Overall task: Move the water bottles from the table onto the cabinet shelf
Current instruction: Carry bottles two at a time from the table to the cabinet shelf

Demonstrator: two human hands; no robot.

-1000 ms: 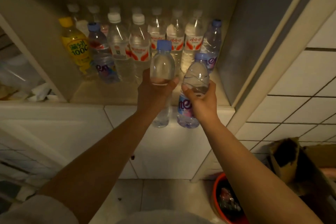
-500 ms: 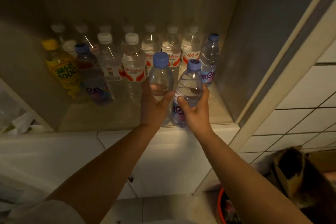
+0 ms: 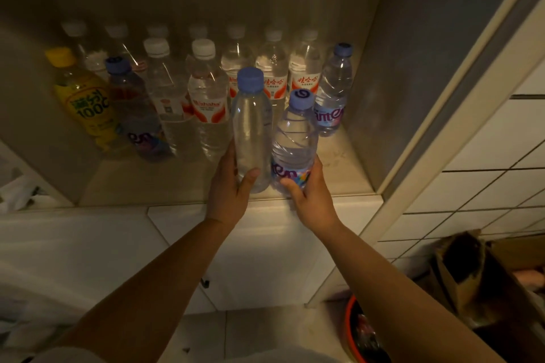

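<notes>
My left hand [image 3: 228,186] grips a clear, label-free bottle with a blue cap [image 3: 250,127] near its base. My right hand [image 3: 308,194] holds a purple-labelled bottle with a blue cap [image 3: 295,141] low on its body. Both bottles stand upright side by side at the front of the cabinet shelf [image 3: 124,186], their bases at its surface. Behind them stand several water bottles in rows, among them a red-labelled one [image 3: 208,103] and another purple-labelled one [image 3: 334,91].
A yellow drink bottle [image 3: 84,97] stands at the shelf's left end. The cabinet's right wall [image 3: 413,68] is close beside the bottles. White cabinet doors [image 3: 88,244] are below. A cardboard box [image 3: 472,274] and a red bin [image 3: 354,330] sit on the floor at right.
Both hands have carried their bottles up and forward from in front of the lower cabinet onto the shelf's front edge, and the grips have slid lower on the bottles.
</notes>
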